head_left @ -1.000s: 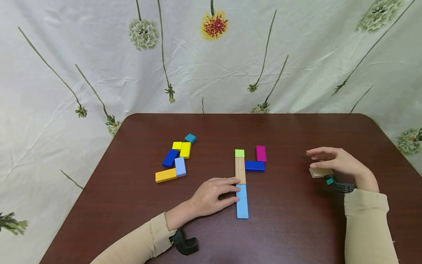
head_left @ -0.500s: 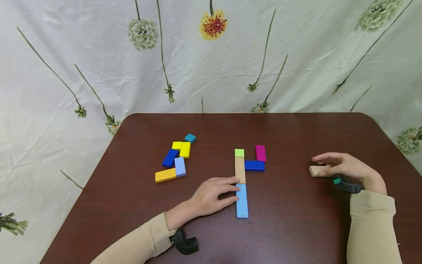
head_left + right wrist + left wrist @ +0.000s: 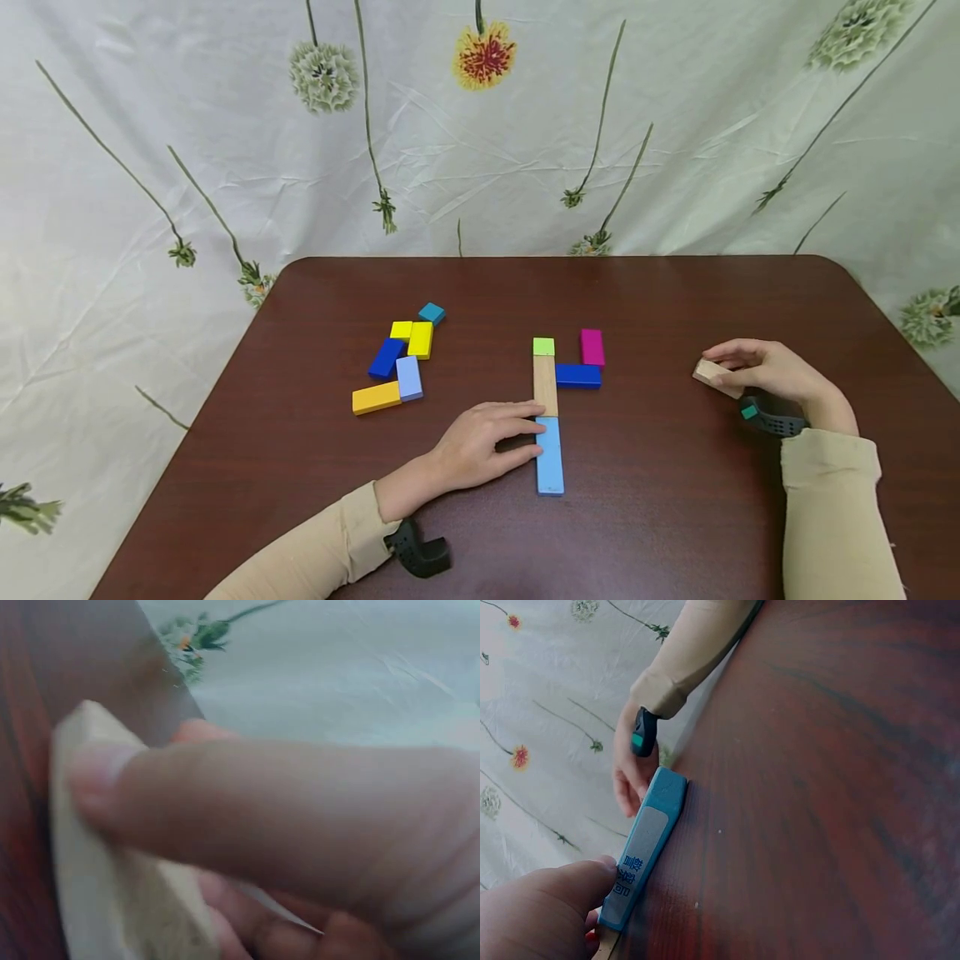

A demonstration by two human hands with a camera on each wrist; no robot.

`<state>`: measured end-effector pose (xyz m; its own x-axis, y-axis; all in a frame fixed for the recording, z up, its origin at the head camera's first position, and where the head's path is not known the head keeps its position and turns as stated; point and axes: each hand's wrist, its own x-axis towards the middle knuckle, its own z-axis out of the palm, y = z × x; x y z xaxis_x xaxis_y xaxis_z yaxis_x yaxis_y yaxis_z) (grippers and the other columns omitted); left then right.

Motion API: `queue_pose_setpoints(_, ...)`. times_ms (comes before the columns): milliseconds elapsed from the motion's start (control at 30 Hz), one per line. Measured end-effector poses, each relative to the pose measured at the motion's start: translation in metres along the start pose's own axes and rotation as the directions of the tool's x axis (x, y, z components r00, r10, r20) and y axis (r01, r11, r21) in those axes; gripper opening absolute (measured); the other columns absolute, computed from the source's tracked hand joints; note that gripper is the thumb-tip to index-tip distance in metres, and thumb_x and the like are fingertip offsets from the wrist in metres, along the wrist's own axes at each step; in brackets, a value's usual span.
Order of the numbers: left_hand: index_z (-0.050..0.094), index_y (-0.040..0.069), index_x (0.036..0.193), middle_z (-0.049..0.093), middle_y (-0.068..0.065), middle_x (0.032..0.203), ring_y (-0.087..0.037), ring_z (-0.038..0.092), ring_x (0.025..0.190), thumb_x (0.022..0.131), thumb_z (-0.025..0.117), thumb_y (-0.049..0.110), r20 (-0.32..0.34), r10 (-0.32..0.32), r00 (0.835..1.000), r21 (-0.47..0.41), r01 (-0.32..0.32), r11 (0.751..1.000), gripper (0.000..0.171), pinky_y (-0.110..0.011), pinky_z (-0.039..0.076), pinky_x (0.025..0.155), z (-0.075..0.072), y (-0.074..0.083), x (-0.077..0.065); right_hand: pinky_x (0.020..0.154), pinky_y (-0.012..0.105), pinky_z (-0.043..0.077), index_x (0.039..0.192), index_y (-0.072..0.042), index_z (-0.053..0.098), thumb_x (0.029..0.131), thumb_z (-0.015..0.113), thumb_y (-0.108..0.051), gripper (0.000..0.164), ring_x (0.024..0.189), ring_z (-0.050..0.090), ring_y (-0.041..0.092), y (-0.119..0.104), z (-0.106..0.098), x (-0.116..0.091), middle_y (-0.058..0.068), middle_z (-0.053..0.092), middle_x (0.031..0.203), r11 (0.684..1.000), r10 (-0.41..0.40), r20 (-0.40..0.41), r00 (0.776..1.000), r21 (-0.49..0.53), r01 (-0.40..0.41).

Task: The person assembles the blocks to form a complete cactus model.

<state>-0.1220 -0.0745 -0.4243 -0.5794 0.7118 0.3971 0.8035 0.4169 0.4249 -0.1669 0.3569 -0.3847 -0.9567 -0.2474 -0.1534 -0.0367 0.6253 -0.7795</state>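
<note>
On the right of the table, my right hand [image 3: 783,375] pinches a plain wooden block [image 3: 712,375] between thumb and fingers. In the right wrist view the thumb lies across the blurred wooden block [image 3: 90,862]. My left hand [image 3: 480,446] rests beside a line of blocks. Its extended fingertips touch a light blue block [image 3: 550,467] and the end of a natural wood block [image 3: 546,383]. Printed characters show on the light blue block [image 3: 641,851] in the left wrist view. A lime green block [image 3: 543,346] caps the line's far end.
A dark blue block [image 3: 578,377] lies against the line's right side, with a magenta block [image 3: 592,347] behind it. Left of the line is a cluster with an orange-yellow block [image 3: 377,398], a periwinkle block [image 3: 409,378] and several others. Patterned cloth [image 3: 480,150] hangs behind the table [image 3: 660,517].
My right hand first shifts slightly right and toward me, then back left; the wooden block in it has turned from level to slanted. The left hand stays in place.
</note>
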Motion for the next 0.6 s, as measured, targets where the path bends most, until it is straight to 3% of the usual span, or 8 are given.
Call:
queue_pose_setpoints(167, 0.07, 0.016, 0.114, 0.057, 0.002, 0.13, -0.006, 0.049, 0.121, 0.089, 0.065, 0.033, 0.005, -0.009, 1.0, 0.002, 0.009, 1.0, 0.03, -0.033, 0.042, 0.097, 0.0, 0.0, 0.0, 0.067, 0.031, 0.051, 0.121, 0.001, 0.058, 0.086, 0.07, -0.025, 0.046, 0.082, 0.058, 0.014, -0.007, 0.008, 0.009, 0.017, 0.062, 0.104, 0.999, 0.02, -0.054, 0.998, -0.04, -0.022)
queue_pose_setpoints(400, 0.07, 0.016, 0.114, 0.058, 0.002, 0.129, -0.007, 0.049, 0.121, 0.088, 0.065, 0.032, 0.001, -0.003, 1.0, -0.001, 0.003, 1.0, 0.03, -0.033, 0.042, 0.097, -0.001, 0.001, 0.0, 0.075, 0.032, 0.045, 0.124, -0.002, 0.059, 0.088, 0.066, -0.035, 0.05, 0.09, 0.055, 0.02, -0.016, 0.019, 0.019, 0.017, 0.061, 0.108, 0.994, 0.021, -0.111, 0.994, -0.104, -0.032)
queue_pose_setpoints(600, 0.07, 0.016, 0.114, 0.057, 0.002, 0.129, -0.007, 0.049, 0.121, 0.088, 0.065, 0.032, 0.002, -0.004, 1.0, 0.002, 0.004, 1.0, 0.03, -0.033, 0.042, 0.098, 0.0, 0.0, 0.0, 0.08, 0.034, 0.045, 0.131, 0.0, 0.052, 0.086, 0.068, -0.038, 0.061, 0.102, 0.052, 0.029, -0.021, 0.021, 0.02, 0.022, 0.055, 0.12, 0.995, 0.075, -0.066, 0.995, -0.059, -0.079)
